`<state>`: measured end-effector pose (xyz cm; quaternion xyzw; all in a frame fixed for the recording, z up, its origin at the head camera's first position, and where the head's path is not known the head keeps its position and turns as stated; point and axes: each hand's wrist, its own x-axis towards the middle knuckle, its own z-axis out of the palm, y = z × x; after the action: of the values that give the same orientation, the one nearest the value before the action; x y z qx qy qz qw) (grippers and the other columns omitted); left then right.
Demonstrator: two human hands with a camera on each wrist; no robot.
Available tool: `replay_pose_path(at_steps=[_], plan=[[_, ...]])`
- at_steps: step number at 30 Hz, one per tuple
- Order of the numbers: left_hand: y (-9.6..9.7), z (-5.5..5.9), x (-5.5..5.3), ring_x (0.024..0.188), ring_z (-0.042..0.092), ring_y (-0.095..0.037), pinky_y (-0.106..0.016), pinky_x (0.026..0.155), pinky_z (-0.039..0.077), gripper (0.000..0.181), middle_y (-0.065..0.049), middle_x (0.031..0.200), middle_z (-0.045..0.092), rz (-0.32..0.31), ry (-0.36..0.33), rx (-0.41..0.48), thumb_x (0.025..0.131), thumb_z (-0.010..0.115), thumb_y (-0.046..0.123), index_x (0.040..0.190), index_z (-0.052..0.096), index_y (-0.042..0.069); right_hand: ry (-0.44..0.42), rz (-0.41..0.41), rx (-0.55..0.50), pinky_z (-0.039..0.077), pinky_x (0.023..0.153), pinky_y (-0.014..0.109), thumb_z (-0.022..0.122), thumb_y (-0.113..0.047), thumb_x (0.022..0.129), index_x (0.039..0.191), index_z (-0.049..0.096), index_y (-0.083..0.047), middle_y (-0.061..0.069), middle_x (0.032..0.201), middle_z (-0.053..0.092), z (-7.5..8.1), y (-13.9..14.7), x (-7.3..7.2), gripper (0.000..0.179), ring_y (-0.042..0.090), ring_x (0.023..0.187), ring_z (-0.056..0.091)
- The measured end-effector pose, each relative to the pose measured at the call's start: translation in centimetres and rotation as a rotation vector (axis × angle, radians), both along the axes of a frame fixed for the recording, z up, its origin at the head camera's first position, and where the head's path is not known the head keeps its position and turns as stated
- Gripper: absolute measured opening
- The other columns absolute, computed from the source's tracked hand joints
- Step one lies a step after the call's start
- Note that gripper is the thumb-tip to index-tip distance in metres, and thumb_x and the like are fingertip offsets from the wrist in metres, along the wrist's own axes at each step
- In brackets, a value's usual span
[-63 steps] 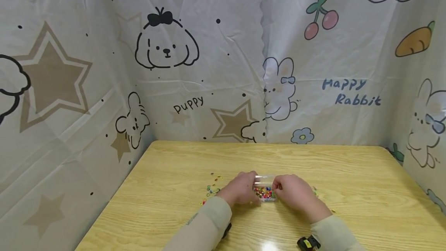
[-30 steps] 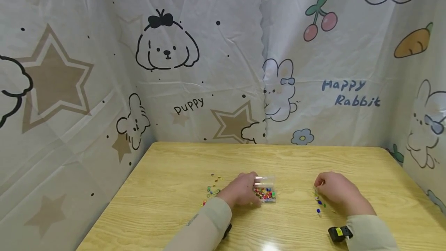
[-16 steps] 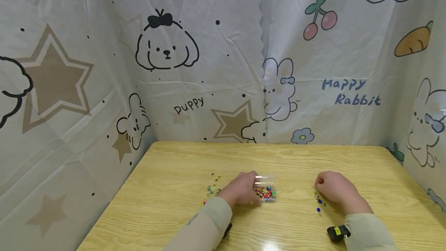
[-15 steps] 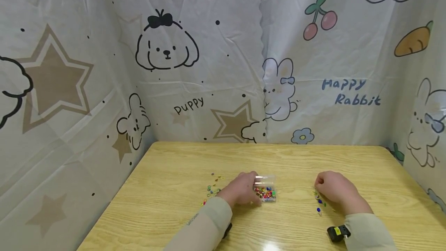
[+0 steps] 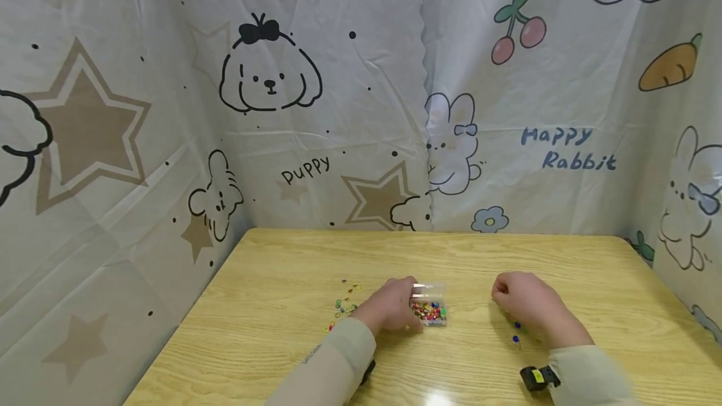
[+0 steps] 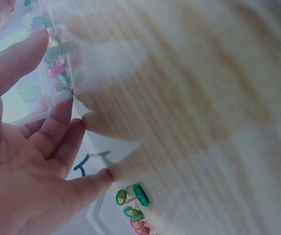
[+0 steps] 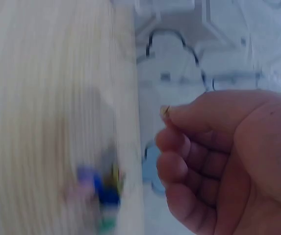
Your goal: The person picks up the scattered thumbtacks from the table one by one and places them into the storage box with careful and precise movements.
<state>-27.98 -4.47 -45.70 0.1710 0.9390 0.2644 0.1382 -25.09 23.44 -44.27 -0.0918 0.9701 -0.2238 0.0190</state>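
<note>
A clear plastic box (image 5: 433, 289) with its lid raised stands mid-table, holding many colourful thumbtacks (image 5: 430, 313). My left hand (image 5: 390, 306) grips the box at its left side; in the left wrist view the thumb lies along one side and fingertips reach under the edge. Off to the right, my right hand (image 5: 533, 302) is raised over the table with fingers curled. In the right wrist view its thumb and forefinger pinch a small yellowish thumbtack (image 7: 165, 111), mostly hidden by the fingertips.
Loose thumbtacks (image 5: 338, 304) lie scattered left of the left forearm, green and pink ones (image 6: 133, 210) among them. A few blue tacks (image 5: 516, 338) lie below the right hand. A patterned cloth (image 5: 350, 111) hangs behind the table.
The right hand went from the box out to the tacks on the right, paused there, and has now lifted slightly and shifted back left. The left hand stays on the box.
</note>
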Motion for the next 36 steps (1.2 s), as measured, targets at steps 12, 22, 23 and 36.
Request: replay_pose_path(at_steps=[12, 22, 23, 36], plan=[[0.0, 0.1, -0.1, 0.092, 0.052, -0.014, -0.035, 0.083, 0.049, 0.066, 0.002, 0.104, 0.057, -0.015, 0.016, -0.034, 0.07, 0.095, 0.026, 0.124, 0.059, 0.013, 0.104, 0.192, -0.022, 0.045, 0.064, 0.033, 0.07, -0.011, 0.092, 0.075, 0.062, -0.021, -0.012, 0.069, 0.055, -0.9, -7.5, 0.6, 0.021, 0.009, 0.063, 0.048], [0.1, 0.2, -0.1, 0.096, 0.054, -0.015, -0.036, 0.086, 0.05, 0.067, -0.001, 0.108, 0.059, -0.014, 0.024, -0.051, 0.07, 0.095, 0.027, 0.124, 0.059, 0.013, 0.189, 0.286, 0.046, 0.046, 0.061, 0.029, 0.073, -0.011, 0.09, 0.077, 0.065, -0.021, -0.016, 0.071, 0.057, -1.6, -7.9, 0.2, 0.018, 0.004, 0.061, 0.048], [0.1, 0.2, -0.1, 0.096, 0.054, -0.015, -0.036, 0.086, 0.05, 0.067, -0.001, 0.108, 0.059, -0.013, 0.023, -0.048, 0.07, 0.096, 0.027, 0.124, 0.059, 0.013, 0.202, 0.301, 0.051, 0.046, 0.061, 0.029, 0.073, -0.01, 0.09, 0.077, 0.066, -0.021, -0.015, 0.072, 0.058, -1.6, -7.9, 0.2, 0.018, 0.004, 0.061, 0.048], [0.0, 0.2, 0.0, 0.094, 0.053, -0.014, -0.036, 0.087, 0.05, 0.068, 0.0, 0.106, 0.058, -0.013, 0.024, -0.047, 0.07, 0.095, 0.027, 0.126, 0.059, 0.013, 0.125, 0.228, 0.022, 0.053, 0.077, 0.038, 0.07, -0.008, 0.092, 0.088, 0.075, -0.019, -0.012, 0.085, 0.068, -0.5, -6.7, 0.3, 0.013, 0.009, 0.079, 0.062]])
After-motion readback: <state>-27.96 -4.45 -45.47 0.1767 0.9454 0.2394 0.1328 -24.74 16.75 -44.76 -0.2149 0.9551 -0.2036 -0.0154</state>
